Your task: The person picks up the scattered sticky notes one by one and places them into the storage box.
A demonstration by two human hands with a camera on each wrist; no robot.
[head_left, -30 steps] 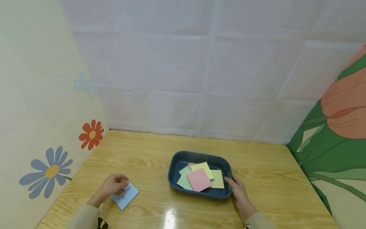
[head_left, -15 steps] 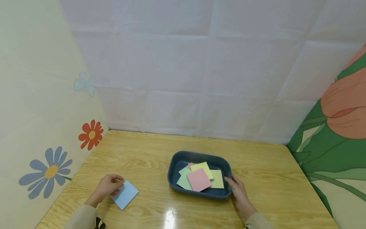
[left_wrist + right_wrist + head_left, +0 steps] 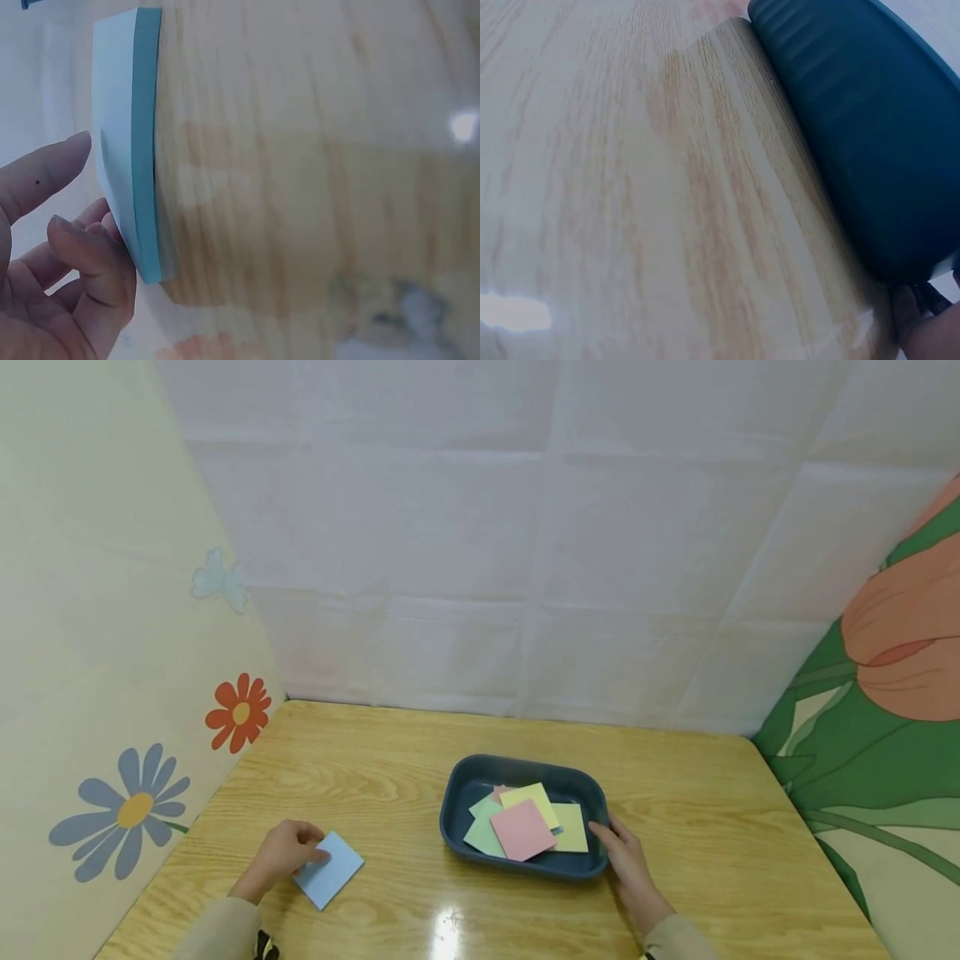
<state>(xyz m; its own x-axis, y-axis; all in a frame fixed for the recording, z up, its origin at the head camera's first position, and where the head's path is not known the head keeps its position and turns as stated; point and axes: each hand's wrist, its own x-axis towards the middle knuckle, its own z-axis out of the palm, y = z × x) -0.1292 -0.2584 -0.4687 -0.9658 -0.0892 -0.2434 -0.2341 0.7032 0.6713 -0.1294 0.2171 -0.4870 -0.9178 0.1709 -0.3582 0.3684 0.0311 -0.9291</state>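
Observation:
A light blue sticky note pad lies on the table at the left, one corner pointing towards me. My left hand is at its left side, thumb over the top face and the other fingers bent near the far-left edge. In the left wrist view, one fingertip stands just off the pad, and bent fingers sit at its lower end. My right hand grips the right end of a dark blue tray, thumb inside the rim, fingers outside. Pink, yellow and green sticky notes lie overlapping in the tray.
The wood-grain table reaches back to a pale cloth wall. A flower-patterned cloth hangs at the left, and another with large tulips at the right. Light glares on the table front.
My left hand drew back slightly to the left, then lowered, bringing its thumb down over the blue pad. The pad, the tray and my right hand stay in place.

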